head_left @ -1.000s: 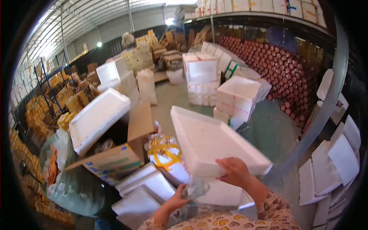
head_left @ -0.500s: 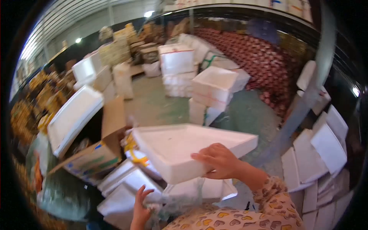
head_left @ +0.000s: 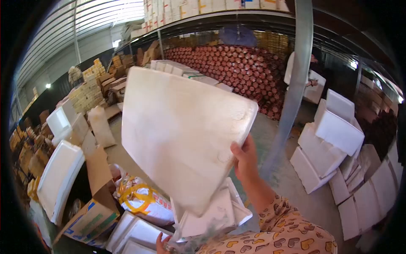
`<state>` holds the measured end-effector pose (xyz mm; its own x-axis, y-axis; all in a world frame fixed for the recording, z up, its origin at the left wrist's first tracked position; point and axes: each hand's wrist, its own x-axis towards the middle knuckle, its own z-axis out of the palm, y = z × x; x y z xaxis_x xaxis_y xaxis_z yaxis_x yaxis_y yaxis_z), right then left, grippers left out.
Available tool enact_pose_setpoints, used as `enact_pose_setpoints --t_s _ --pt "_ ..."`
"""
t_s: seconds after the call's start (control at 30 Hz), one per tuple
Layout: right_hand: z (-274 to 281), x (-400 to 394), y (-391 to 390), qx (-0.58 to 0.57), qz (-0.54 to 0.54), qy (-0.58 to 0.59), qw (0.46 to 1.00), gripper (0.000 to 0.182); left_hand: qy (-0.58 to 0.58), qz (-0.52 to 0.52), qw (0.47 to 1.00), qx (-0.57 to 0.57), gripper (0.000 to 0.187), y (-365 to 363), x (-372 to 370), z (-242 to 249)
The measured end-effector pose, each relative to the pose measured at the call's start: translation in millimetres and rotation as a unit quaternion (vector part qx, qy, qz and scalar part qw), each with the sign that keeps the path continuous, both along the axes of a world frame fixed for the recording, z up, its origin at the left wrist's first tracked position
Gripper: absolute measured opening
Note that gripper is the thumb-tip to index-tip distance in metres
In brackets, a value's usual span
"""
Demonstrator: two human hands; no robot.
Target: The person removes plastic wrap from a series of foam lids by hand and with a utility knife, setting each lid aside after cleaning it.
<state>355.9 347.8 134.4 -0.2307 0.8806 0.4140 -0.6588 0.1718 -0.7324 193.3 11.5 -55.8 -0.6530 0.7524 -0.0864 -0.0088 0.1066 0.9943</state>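
My right hand (head_left: 246,163) grips the right edge of a large white foam lid (head_left: 182,131), its thumb on the broad face. The lid is raised and tilted up in front of me, hiding part of the floor behind it. My left hand (head_left: 163,243) is low at the bottom edge, only partly in view, fingers apart. It is beside white foam pieces (head_left: 141,230) and some clear plastic. Below the raised lid lies an open white foam box (head_left: 207,216) with a flat piece on it.
An open cardboard box (head_left: 91,220) and a white-and-yellow bag (head_left: 144,201) stand to the left. White foam boxes (head_left: 321,152) pile up at right, near a metal post (head_left: 294,84). Another person (head_left: 312,82) handles foam boxes behind it. Reddish stacked goods (head_left: 237,67) fill the back.
My right hand has lifted the lid and turned it from nearly level to steeply upright, with its flat face toward me. My left hand is lower in view. The camera has turned right.
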Motion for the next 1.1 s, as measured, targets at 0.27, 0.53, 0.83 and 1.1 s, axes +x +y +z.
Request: enact_pose_setpoints --t_s 0.27,0.53,0.83,1.1 --pt "-31 32 4 -0.210 0.155 0.099 0.960 0.055 -0.070 -0.069 0.995 0.017 0.057 1 -11 -1" --pt "-69 24 14 -0.257 0.127 0.097 0.953 0.049 -0.141 -0.104 0.984 0.038 0.054 -3 -26 0" --pt "-64 14 26 -0.300 0.070 0.144 0.941 0.034 -0.013 -0.012 1.000 0.007 0.041 -1 -6 40" --pt "-84 -35 -47 -0.365 0.206 0.060 0.906 0.035 0.194 0.059 0.978 -0.042 0.083 33 13 84"
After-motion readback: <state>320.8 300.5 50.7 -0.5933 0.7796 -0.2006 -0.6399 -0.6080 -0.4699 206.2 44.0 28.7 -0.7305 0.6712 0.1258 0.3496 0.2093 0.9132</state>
